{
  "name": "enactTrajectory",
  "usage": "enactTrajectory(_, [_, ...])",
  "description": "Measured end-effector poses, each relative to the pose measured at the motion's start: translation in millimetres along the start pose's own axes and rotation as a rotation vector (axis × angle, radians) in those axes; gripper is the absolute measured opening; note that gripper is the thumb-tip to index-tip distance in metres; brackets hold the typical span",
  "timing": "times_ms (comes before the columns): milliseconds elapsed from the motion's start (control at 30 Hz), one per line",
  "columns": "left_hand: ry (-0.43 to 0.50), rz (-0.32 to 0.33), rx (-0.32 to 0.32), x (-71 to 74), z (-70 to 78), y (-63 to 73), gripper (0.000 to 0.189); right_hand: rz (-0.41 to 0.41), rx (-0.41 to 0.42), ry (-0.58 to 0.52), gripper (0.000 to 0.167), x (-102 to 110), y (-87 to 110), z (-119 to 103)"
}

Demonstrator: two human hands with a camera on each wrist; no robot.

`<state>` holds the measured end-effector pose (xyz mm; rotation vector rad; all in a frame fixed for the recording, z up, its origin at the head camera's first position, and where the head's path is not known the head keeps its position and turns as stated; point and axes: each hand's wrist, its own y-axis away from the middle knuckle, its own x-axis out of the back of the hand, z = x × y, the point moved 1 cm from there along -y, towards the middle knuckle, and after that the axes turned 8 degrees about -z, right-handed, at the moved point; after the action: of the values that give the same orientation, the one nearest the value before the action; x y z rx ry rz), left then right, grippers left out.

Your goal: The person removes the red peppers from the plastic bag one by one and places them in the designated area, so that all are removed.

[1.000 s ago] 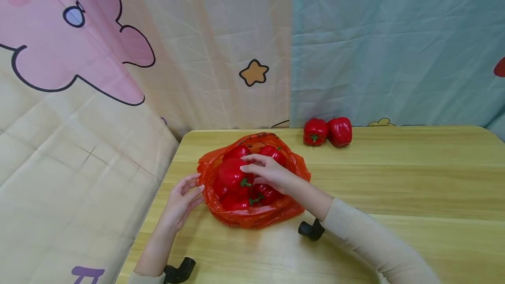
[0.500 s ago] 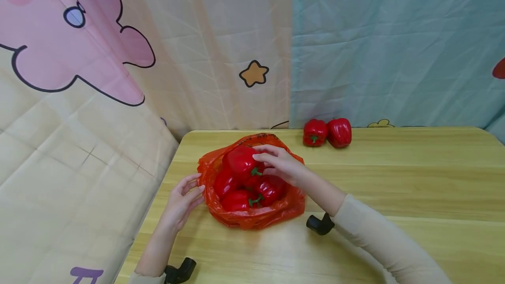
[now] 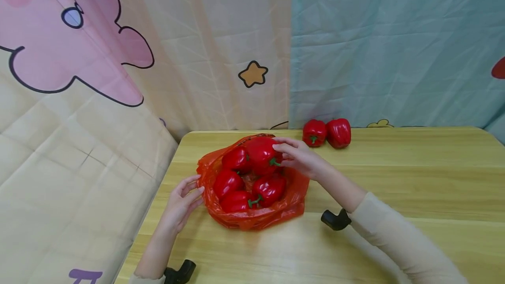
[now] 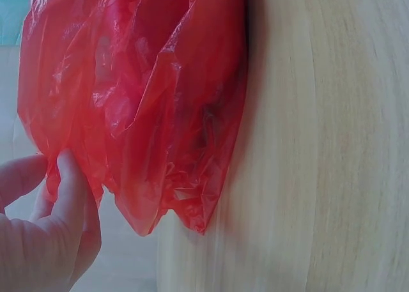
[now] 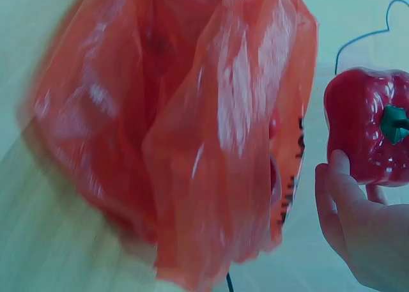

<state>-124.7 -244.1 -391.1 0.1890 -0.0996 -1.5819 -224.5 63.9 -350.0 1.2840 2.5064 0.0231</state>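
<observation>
An orange-red plastic bag point(image 3: 295, 196) stands with its mouth spread, several red bell peppers point(image 3: 269, 189) inside. My left hand point(image 3: 183, 200) pinches the bag's left edge between thumb and fingers; the left wrist view shows the crumpled film point(image 4: 128, 113) caught at the fingertips. Over the bag's far right part, my right hand point(image 3: 301, 157) grips a red bell pepper point(image 3: 260, 152) with a green stem. In the right wrist view that bell pepper point(image 5: 354, 122) is raised beside the bag, fingers and thumb around its near side. Its far side is hidden.
Two more red bell peppers point(image 3: 338, 133) sit side by side at the back edge of the wooden table point(image 3: 414, 179), against a patterned curtain point(image 3: 355, 47). A dark fitting point(image 3: 336, 219) is on the right wrist, another point(image 3: 180, 271) on the left.
My right hand has lifted the bell pepper and carried it right and toward the back, uncovering other peppers in the bag. My left hand stays at the bag's edge.
</observation>
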Motion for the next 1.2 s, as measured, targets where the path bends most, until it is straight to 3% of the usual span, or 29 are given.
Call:
enactTrajectory(233, [0.005,0.006,-0.002,-0.1,-0.4,-0.5,0.037,0.013,0.043,0.011,0.045,22,10.9,-4])
enactTrajectory(533, [0.004,0.012,0.003,0.0,-0.3,0.2,0.039,0.027,0.071,-0.014,0.017,42,27.6,-14])
enactTrajectory(1200, [0.008,0.009,-0.014,-1.4,-0.5,-0.3,0.036,0.118,0.056,-0.079,0.01,87,58.8,-21])
